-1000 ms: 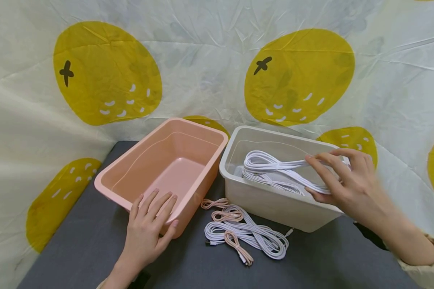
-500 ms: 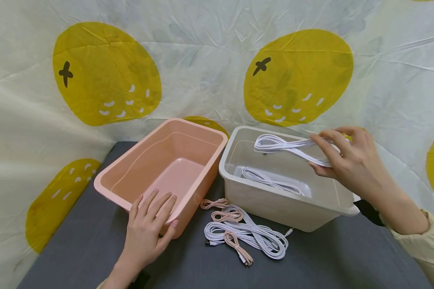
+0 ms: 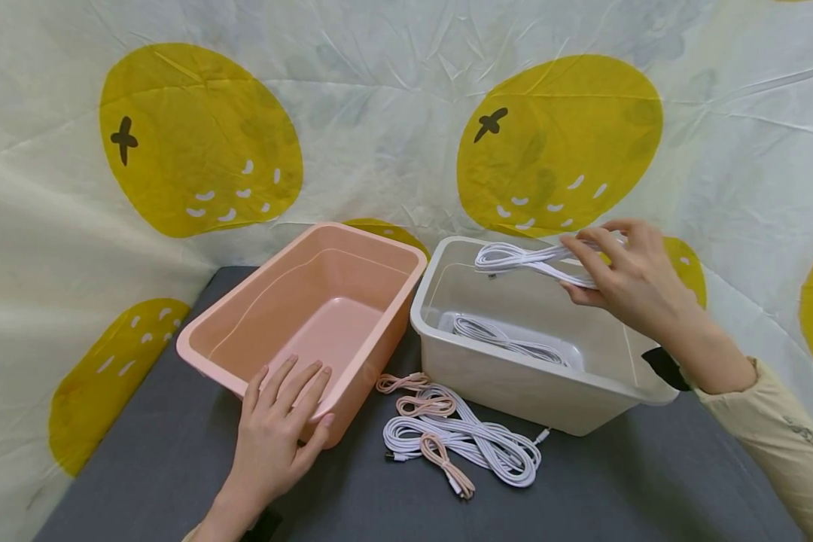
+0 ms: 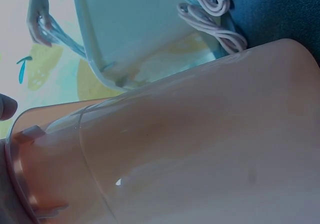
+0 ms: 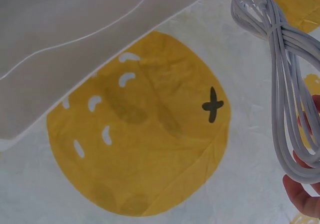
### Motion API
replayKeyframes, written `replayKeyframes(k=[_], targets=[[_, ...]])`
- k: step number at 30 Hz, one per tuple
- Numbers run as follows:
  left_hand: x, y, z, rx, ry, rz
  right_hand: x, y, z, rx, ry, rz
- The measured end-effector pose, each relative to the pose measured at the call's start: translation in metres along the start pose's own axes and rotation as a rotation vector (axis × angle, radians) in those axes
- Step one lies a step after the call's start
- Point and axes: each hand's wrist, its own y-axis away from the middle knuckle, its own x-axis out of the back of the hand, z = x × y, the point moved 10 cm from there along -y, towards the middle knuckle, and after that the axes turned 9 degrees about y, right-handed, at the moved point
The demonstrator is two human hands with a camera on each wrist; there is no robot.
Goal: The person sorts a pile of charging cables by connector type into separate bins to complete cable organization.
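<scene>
My right hand point(image 3: 626, 275) pinches one end of a bundled white cable point(image 3: 515, 258) over the back part of the cream bin point(image 3: 535, 399). In the right wrist view that cable point(image 5: 282, 69) shows a tie round its middle, with fingertips at its lower loop. A second white cable bundle point(image 3: 508, 342) lies on the bin's floor. My left hand point(image 3: 278, 429) rests with spread, straight fingers over the near rim of the pink bin point(image 3: 301, 282), which has nothing inside. The left wrist view shows that bin's outer wall point(image 4: 200, 134) close up.
In front of the bins, a white cable bundle point(image 3: 461, 436) lies on the dark grey cloth point(image 3: 596, 489) with several small pink cable bundles point(image 3: 440, 459) on and beside it. A white curtain point(image 3: 379, 135) with yellow fruit prints hangs right behind the bins.
My right hand has lifted the white cable up out of the cream bin, then shifted a little left and back with it. The left hand has stayed put.
</scene>
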Motion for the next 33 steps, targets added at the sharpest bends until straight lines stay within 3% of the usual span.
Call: replayKeyframes(k=[7, 15, 22, 33], targets=[[0.000, -0.001, 0.001, -0.001, -0.004, -0.002, -0.024, 0.006, 0.005, -0.015, 0.005, -0.109], [-0.002, 0.000, 0.000, 0.012, -0.016, -0.027, -0.037, 0.008, 0.008, -0.045, -0.074, -0.016], [-0.001, -0.001, 0.002, 0.005, -0.010, -0.015, -0.052, 0.010, 0.007, -0.073, -0.141, -0.114], [0.000, 0.000, 0.001, 0.012, -0.003, -0.014, -0.043, 0.018, 0.012, -0.138, -0.166, -0.173]])
